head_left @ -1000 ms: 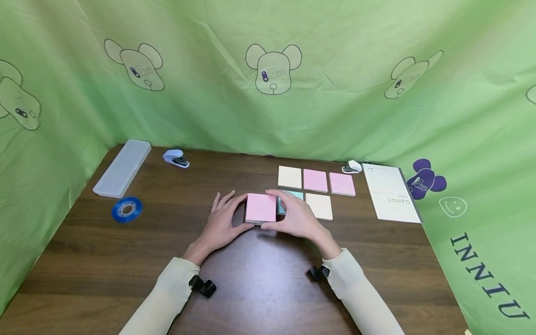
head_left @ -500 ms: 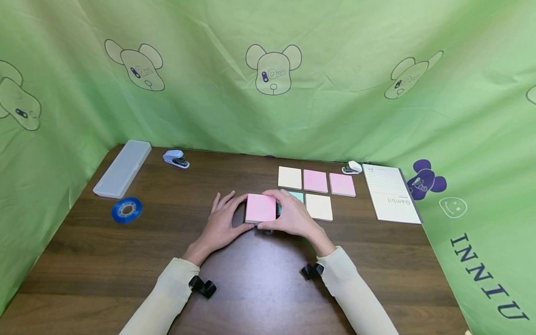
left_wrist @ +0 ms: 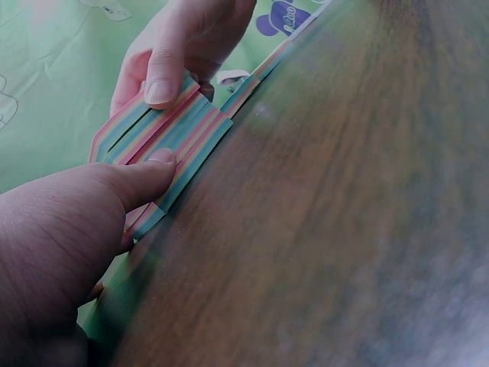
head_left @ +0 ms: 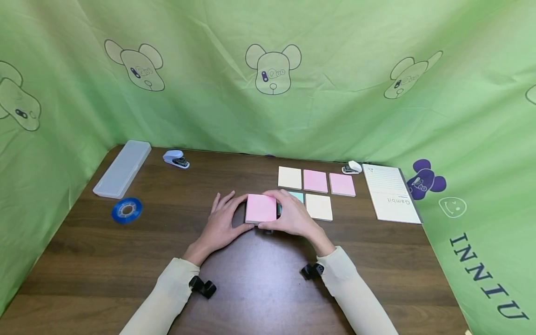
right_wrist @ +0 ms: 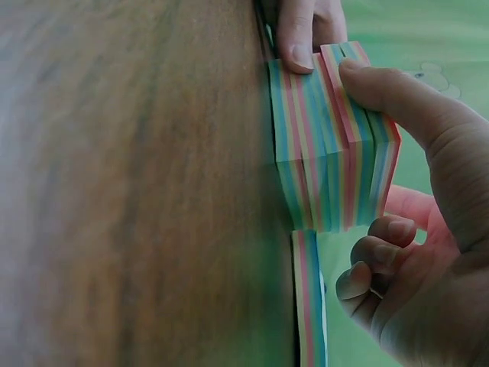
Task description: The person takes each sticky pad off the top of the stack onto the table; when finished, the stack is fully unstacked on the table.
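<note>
A stack of sticky note pads (head_left: pixel 261 209), pink on top, stands on the table in the middle of the head view. Striped pink, yellow, blue and green edges show on the stack (right_wrist: pixel 325 153) in the right wrist view, its layers slightly uneven. My left hand (head_left: pixel 222 222) holds its left side, thumb at the near face, lower down in the left wrist view. From the right, my right hand (head_left: pixel 293 216) grips the upper layers, thumb in front and index finger behind; its other fingers curl beside the stack. Just behind that hand lies a teal pad (head_left: pixel 298 196), partly hidden.
Cream pads (head_left: pixel 289 177) and pink pads (head_left: pixel 315 180) lie in rows right of the stack. Farther right are a white stapler (head_left: pixel 352 167) and a notepad (head_left: pixel 391 193). At left sit a clear case (head_left: pixel 123 168), a blue stapler (head_left: pixel 176 158) and blue tape (head_left: pixel 127 210).
My right hand has shifted slightly left, its fingers and thumb reaching farther over the stack. The left hand and the stack have stayed in place.
</note>
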`<act>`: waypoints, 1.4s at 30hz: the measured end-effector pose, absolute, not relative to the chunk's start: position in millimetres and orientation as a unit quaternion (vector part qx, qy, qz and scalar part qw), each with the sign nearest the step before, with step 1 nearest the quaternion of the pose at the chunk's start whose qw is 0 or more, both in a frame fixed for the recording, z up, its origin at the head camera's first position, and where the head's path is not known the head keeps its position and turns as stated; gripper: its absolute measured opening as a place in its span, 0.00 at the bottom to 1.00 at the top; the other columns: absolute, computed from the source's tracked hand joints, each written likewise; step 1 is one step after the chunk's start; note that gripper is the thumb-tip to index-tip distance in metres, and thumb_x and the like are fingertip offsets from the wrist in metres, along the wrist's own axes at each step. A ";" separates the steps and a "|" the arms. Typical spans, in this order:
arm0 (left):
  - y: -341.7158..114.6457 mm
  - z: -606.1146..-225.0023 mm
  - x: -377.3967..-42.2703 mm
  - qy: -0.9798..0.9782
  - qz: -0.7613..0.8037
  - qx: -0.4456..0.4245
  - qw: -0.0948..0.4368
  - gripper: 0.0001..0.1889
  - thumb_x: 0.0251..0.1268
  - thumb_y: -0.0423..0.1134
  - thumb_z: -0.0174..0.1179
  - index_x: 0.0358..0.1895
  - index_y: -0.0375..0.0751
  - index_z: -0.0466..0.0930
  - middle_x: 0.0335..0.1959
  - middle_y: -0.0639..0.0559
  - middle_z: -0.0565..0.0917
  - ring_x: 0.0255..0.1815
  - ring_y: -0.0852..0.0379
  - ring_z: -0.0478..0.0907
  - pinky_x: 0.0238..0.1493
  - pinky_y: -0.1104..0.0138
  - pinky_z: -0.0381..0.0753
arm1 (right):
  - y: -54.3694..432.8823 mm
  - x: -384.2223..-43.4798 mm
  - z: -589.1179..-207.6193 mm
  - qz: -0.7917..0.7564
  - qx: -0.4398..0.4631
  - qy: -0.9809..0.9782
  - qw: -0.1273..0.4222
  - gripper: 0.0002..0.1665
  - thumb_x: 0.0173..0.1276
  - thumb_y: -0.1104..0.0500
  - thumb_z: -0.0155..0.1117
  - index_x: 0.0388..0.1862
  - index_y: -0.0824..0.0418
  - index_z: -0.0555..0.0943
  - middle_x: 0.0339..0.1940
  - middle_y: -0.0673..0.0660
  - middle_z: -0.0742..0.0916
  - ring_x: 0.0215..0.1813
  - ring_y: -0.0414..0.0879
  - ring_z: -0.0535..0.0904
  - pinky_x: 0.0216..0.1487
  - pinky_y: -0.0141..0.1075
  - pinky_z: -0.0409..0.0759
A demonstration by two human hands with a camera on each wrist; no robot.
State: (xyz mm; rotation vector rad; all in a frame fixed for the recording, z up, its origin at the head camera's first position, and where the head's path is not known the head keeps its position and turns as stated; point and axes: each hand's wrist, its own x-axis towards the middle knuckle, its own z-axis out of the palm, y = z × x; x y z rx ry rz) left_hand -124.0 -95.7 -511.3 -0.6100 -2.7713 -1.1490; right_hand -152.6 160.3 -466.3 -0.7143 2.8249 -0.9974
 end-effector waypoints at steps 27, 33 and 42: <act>-94.7 -512.2 -125.2 -0.904 -0.376 -0.202 0.040 0.46 0.65 0.51 0.81 0.83 0.41 0.71 0.79 0.43 0.78 0.88 0.35 0.61 0.91 0.37 0.36 | 178.4 -150.4 -466.2 -0.360 -0.216 0.907 0.009 0.50 0.52 0.44 0.92 0.73 0.53 0.83 0.65 0.56 0.88 0.55 0.50 0.83 0.55 0.47 0.82; -95.5 -512.0 -123.8 -0.903 -0.380 -0.196 0.040 0.47 0.65 0.50 0.81 0.83 0.42 0.71 0.79 0.44 0.79 0.88 0.34 0.61 0.91 0.37 0.36 | 188.0 -148.2 -465.2 -0.353 -0.219 0.910 0.005 0.50 0.52 0.44 0.92 0.73 0.53 0.83 0.65 0.56 0.88 0.57 0.51 0.83 0.58 0.49 0.81; -95.5 -512.6 -123.3 -0.901 -0.384 -0.196 0.048 0.45 0.64 0.49 0.83 0.81 0.41 0.72 0.76 0.44 0.81 0.87 0.35 0.62 0.91 0.38 0.36 | 205.9 -143.2 -463.6 -0.370 -0.206 0.906 -0.004 0.50 0.52 0.48 0.93 0.74 0.57 0.82 0.69 0.58 0.87 0.64 0.53 0.85 0.64 0.52 0.85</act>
